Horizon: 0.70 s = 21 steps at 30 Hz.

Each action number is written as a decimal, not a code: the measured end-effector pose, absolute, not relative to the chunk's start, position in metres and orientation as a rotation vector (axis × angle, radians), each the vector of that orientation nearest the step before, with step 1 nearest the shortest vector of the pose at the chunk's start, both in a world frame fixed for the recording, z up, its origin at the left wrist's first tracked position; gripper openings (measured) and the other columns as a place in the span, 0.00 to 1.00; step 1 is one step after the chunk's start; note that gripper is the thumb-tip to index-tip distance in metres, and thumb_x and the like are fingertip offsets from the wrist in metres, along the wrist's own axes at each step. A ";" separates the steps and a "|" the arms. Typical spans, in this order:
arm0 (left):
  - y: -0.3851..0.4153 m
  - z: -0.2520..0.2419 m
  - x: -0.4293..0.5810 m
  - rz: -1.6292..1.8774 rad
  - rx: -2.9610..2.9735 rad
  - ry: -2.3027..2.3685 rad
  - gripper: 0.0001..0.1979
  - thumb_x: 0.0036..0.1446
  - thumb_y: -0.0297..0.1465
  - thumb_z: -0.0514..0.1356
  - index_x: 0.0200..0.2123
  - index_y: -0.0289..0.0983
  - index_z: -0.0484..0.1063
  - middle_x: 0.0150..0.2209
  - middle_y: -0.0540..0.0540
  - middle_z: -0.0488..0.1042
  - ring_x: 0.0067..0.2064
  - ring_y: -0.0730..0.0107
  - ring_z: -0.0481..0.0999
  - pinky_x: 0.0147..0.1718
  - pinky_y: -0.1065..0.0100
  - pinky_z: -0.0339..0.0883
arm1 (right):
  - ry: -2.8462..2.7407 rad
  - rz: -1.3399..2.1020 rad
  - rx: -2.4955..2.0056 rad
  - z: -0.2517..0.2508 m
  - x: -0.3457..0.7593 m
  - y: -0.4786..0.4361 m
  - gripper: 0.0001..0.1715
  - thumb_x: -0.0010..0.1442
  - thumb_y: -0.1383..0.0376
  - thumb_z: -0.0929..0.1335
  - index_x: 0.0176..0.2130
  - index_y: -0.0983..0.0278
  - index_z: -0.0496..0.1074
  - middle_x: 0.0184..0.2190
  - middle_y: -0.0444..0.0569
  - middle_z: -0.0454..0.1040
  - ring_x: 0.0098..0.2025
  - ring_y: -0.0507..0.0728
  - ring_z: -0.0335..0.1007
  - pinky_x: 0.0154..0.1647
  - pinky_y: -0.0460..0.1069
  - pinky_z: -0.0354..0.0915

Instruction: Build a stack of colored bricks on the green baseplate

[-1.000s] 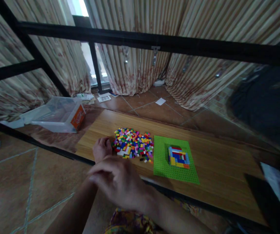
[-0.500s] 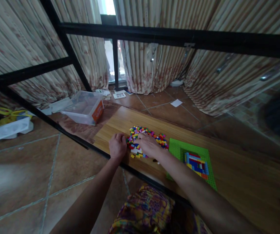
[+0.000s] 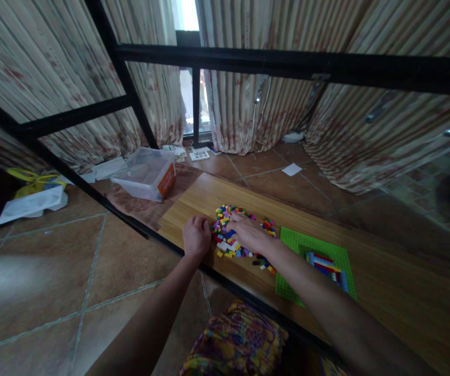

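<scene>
A heap of small coloured bricks (image 3: 228, 230) lies on a wooden tabletop (image 3: 205, 198). My right hand (image 3: 246, 232) rests palm down on the heap, fingers bent into the bricks; what they hold, if anything, is hidden. My left hand (image 3: 196, 236) sits curled in a loose fist on the wood at the heap's left edge. To the right lies a green baseplate (image 3: 299, 243) carrying a low block of built bricks (image 3: 324, 265) in blue, red, yellow and white.
A clear plastic tub (image 3: 146, 180) with an orange label sits beyond the table's left end. Black metal frame bars (image 3: 287, 60) cross overhead and along the table's near edge. Striped curtains hang behind. Papers and a plastic bag (image 3: 31, 201) lie on the tiled floor.
My right hand has gone from in front of me out onto the brick heap. The left hand has stayed beside the heap. The view has swung, so the table sits further right.
</scene>
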<state>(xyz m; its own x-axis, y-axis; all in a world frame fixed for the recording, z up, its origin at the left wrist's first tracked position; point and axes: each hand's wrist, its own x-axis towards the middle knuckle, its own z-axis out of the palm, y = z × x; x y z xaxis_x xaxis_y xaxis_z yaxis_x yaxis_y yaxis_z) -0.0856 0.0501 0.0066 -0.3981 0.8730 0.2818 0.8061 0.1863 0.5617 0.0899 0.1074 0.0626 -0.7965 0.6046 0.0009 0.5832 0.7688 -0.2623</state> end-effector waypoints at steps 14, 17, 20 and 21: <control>0.053 0.006 -0.094 1.001 1.664 2.368 0.14 0.59 0.34 0.51 0.39 0.37 0.75 0.40 0.42 0.76 0.42 0.62 0.74 0.42 0.64 0.65 | -2.450 0.440 -1.128 0.076 0.099 0.075 0.13 0.65 0.67 0.64 0.49 0.64 0.72 0.46 0.54 0.76 0.49 0.57 0.69 0.52 0.52 0.63; 0.054 0.008 -0.097 0.967 1.676 2.357 0.14 0.59 0.35 0.51 0.40 0.38 0.75 0.41 0.42 0.75 0.42 0.62 0.74 0.41 0.64 0.65 | -2.073 0.581 -1.232 0.077 0.118 0.038 0.13 0.65 0.66 0.64 0.49 0.60 0.72 0.45 0.50 0.77 0.48 0.55 0.72 0.51 0.50 0.65; 0.054 0.011 -0.098 0.909 1.679 2.366 0.15 0.59 0.37 0.51 0.41 0.38 0.75 0.41 0.41 0.75 0.41 0.62 0.73 0.39 0.64 0.65 | -1.768 0.669 -1.332 0.068 0.150 -0.003 0.14 0.64 0.66 0.64 0.48 0.59 0.72 0.44 0.48 0.77 0.45 0.54 0.74 0.47 0.49 0.68; 0.054 0.012 -0.099 0.887 1.678 2.373 0.16 0.59 0.37 0.51 0.41 0.38 0.75 0.41 0.41 0.74 0.41 0.61 0.73 0.39 0.64 0.65 | -1.692 0.673 -1.385 0.064 0.163 -0.014 0.14 0.64 0.65 0.63 0.48 0.59 0.72 0.43 0.48 0.77 0.44 0.54 0.74 0.46 0.49 0.69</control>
